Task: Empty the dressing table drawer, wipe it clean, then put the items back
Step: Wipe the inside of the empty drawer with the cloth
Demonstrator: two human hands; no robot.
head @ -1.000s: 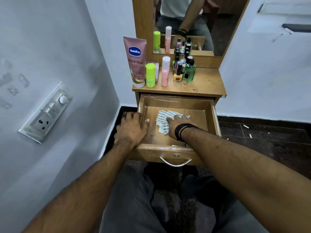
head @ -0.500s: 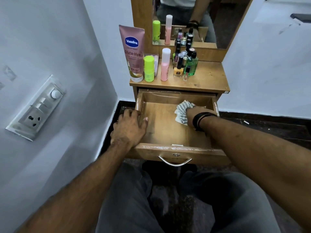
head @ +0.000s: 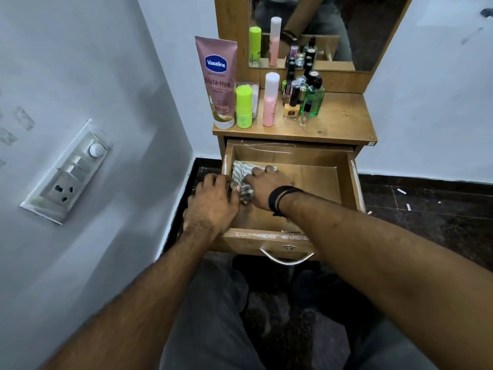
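The wooden drawer (head: 330, 188) of the dressing table is pulled out, and only a striped cloth (head: 240, 172) lies in it. My right hand (head: 266, 184), with a black band at the wrist, presses the cloth flat against the drawer floor at the back left corner. My left hand (head: 213, 201) grips the drawer's left wall, fingers outside and thumb inside, right beside the cloth. On the table top (head: 341, 121) stand a pink Vaseline tube (head: 217, 81), a green bottle (head: 244, 106), a pink bottle (head: 270, 100) and several small bottles (head: 304, 97).
A mirror (head: 320, 30) rises behind the table top. A grey wall with a switch and socket plate (head: 69, 172) stands close on the left. The drawer's metal handle (head: 286, 259) is above my knees. Small white scraps (head: 401, 191) lie on the dark floor at right.
My right hand has slid the cloth from the drawer's back right to the back left corner. My left hand has stayed on the left wall.
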